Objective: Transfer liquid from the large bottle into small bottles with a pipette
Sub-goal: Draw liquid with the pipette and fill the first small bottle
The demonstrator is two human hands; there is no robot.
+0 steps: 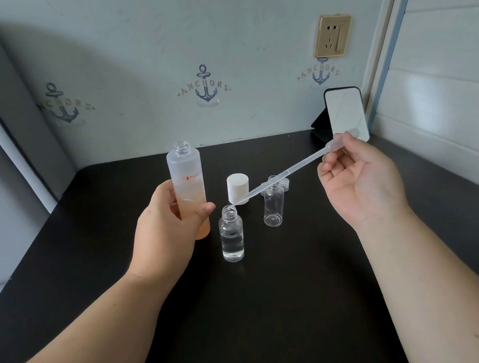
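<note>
Steadying the large bottle [188,192] in a gripping left hand [167,232], the right hand [358,181] pinches the pipette [284,172], tip at the small bottle [231,234] mouth, apparently dispensing.

White cap [238,188], empty small bottle [274,204] crowd behind filled bottle [231,234]; front tabletop [274,309] open
</note>
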